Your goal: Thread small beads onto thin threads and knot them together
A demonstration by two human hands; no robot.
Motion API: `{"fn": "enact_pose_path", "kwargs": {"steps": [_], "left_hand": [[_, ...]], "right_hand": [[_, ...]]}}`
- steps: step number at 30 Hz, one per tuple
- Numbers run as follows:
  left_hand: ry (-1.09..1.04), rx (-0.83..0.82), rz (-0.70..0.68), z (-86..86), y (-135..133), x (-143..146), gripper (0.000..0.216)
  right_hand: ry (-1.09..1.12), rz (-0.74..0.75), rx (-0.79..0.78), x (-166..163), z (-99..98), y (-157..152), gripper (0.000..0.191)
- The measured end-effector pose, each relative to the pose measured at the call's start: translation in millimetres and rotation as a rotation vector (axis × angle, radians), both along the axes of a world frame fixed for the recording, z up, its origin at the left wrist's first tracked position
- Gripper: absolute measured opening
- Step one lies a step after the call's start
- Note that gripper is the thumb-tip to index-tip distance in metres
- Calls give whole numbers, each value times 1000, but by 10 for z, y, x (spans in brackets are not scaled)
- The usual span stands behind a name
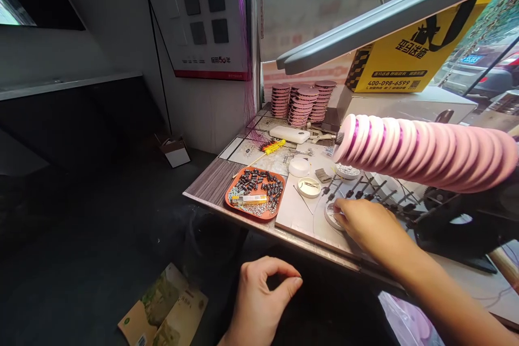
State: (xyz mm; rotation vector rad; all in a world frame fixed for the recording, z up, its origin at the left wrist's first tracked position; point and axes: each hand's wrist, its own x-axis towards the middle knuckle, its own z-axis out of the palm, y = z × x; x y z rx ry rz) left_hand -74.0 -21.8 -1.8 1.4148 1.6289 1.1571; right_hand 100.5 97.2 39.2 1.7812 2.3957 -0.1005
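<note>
My left hand (263,297) hangs in front of the table edge, its thumb and index fingertips pressed together in a pinch. Whatever lies between them is too small to make out. My right hand (365,224) reaches over the board, fingers closed together at a small round white dish (329,217); the fingertips hide what they grip, if anything. Beyond it stands a row of dark clips on metal rods (359,193). A shallow cream dish (308,179) holding thin dark pieces and a white round lid (299,166) sit to the left of the right hand.
An orange tray (229,192) holds black and metal small parts and a yellow-labelled tube. Pink ringed discs (425,151) on a rod overhang the right side. Stacks of pink discs (300,105), a lamp arm (389,16) and a yellow box (399,59) stand behind.
</note>
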Motion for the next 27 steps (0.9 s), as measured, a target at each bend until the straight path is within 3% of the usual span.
{"fn": "enact_pose_path", "kwargs": {"steps": [8, 14, 18, 22, 27], "left_hand": [[-18, 16, 39, -13, -7, 2, 11], [-7, -29, -1, 68, 23, 33, 10], [-80, -26, -49, 164, 211, 173, 8], [-57, 79, -80, 242, 513, 333, 9], [-12, 226, -113, 292, 734, 400, 8]], "right_hand": [[32, 21, 6, -37, 24, 1, 21], [298, 28, 22, 118, -20, 7, 19], [493, 41, 35, 233, -105, 6, 25], [604, 30, 37, 264, -122, -27, 27], [841, 128, -141, 231, 2, -195, 31]]}}
